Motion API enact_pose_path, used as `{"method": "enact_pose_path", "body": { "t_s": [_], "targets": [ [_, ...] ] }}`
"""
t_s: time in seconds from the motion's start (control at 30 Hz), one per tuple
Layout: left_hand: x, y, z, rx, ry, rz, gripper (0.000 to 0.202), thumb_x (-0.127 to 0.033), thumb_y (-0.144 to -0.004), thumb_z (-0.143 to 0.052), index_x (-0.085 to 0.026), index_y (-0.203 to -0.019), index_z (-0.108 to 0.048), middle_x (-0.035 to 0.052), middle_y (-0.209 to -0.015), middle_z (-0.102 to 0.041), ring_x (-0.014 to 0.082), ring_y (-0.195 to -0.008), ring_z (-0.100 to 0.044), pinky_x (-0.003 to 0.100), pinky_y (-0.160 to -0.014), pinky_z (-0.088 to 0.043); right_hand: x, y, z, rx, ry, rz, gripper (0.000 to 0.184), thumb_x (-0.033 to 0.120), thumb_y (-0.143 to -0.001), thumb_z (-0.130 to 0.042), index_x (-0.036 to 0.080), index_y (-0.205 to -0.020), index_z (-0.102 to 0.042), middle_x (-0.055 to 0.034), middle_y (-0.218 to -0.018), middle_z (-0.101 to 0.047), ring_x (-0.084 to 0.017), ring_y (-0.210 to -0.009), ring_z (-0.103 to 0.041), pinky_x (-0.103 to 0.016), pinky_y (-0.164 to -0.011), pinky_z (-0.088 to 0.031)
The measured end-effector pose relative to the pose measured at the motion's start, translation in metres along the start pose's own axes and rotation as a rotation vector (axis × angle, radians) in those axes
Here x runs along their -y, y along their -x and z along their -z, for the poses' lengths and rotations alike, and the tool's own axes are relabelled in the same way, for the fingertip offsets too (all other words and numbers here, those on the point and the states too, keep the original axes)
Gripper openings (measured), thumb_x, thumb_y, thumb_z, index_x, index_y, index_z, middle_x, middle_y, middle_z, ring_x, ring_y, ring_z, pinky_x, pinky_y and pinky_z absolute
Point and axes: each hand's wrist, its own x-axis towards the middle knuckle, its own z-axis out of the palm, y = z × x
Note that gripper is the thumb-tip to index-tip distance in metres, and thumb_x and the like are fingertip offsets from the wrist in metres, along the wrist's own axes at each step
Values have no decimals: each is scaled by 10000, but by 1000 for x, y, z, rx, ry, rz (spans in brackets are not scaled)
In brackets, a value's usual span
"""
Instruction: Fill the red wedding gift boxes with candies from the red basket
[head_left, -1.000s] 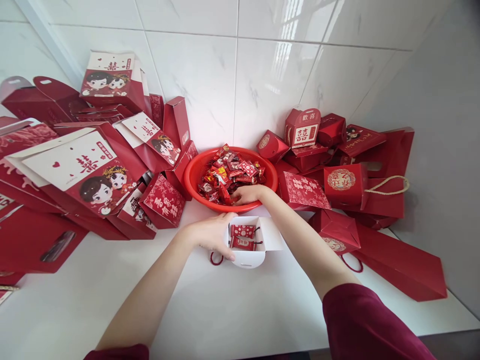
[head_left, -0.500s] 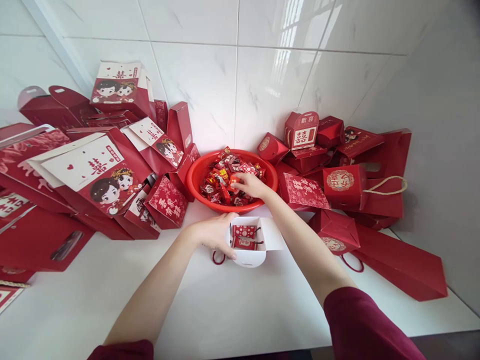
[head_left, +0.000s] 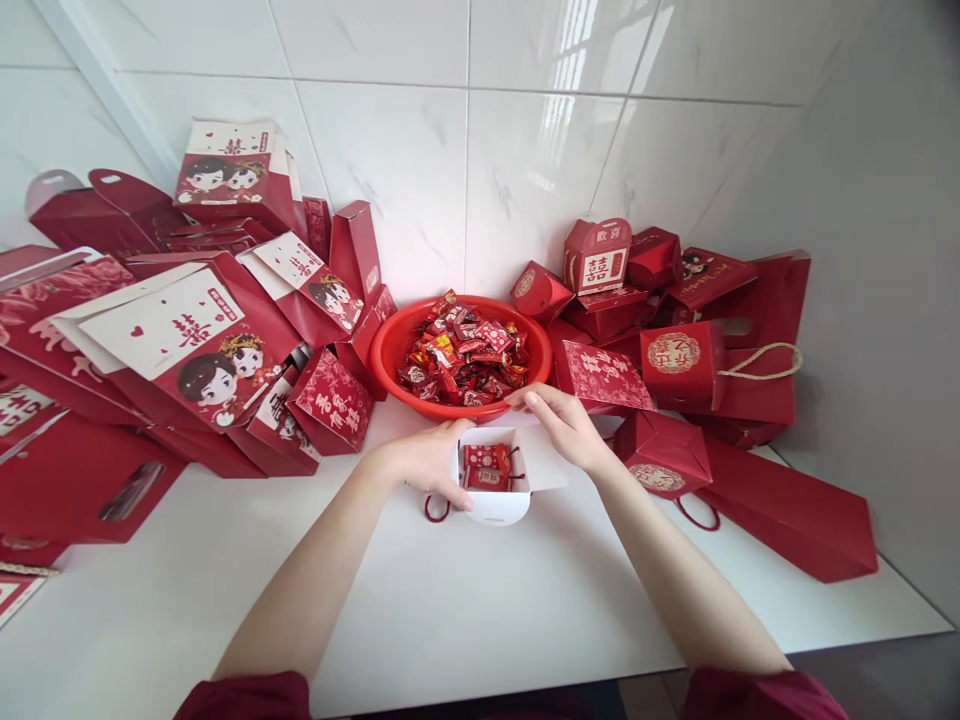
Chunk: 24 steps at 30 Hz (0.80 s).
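Note:
My left hand (head_left: 429, 462) is closed around the left side of a small box (head_left: 501, 508) whose inner faces are white, with its flaps standing open. Inside the box lie several red wrapped candies (head_left: 486, 472), one resting across the others. Over the box's right flap (head_left: 541, 458) is my right hand (head_left: 559, 425), fingers stretched out and nothing seen in them; whether it touches the flap I cannot tell. Just behind both hands, a red plastic basket (head_left: 386, 365) holds a heap of red wrapped candies (head_left: 469, 350). A dark red cord loop (head_left: 436, 508) shows beside the box.
Red gift boxes with printed figures (head_left: 187, 345) are piled on the left of the white table (head_left: 450, 620). More red boxes (head_left: 679, 365) stand stacked on the right, one with a rope handle (head_left: 765, 362). A tiled wall (head_left: 390, 150) rises behind.
My right hand has moved from the candies in the basket toward me to the box's right flap. Another red candy now lies in the box. My left hand keeps its hold.

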Motion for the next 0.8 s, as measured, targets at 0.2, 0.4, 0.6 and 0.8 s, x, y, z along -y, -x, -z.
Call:
{"method": "enact_pose_path", "body": {
  "t_s": [0.2,0.4,0.6,0.8],
  "targets": [
    [-17,15,6,56,-199,-7,1086,-471,-492,-844,-376,-1463,-365,84,-1479,-416,380,-1279,-481,390,-912,-486,-34,59,-9,-324,51,-84,313,445,-996,-405,232,-1130,-591,-84,-1107,-604,-229,-1022,-572,-370,-882,-465],
    [-31,42,6,-180,37,28,738,-451,-692,-752,-329,-1375,-502,75,-1378,-528,306,-1140,-611,318,-792,-541,-40,85,-22,-308,-187,-102,405,514,-993,-352,249,-1281,-456,-102,-1154,-609,-250,-1044,-595,-416,-867,-497],
    [-14,56,-21,-650,681,73,282,-371,-873,-560,-218,-1110,-573,92,-1247,-597,267,-1151,-622,361,-885,-528,-23,92,-23,42,-88,204,936,788,-811,-440,247,-1519,-152,-160,-1520,-355,-344,-1358,-398,-545,-1103,-332],
    [7,46,-55,-764,726,38,410,-377,-829,-647,-217,-1190,-537,95,-1242,-597,243,-1208,-556,386,-1036,-427,-19,90,-26,304,233,262,1224,766,-616,-698,230,-1545,-110,-157,-1545,-327,-359,-1430,-277,-563,-1180,-190]
  ]
}}
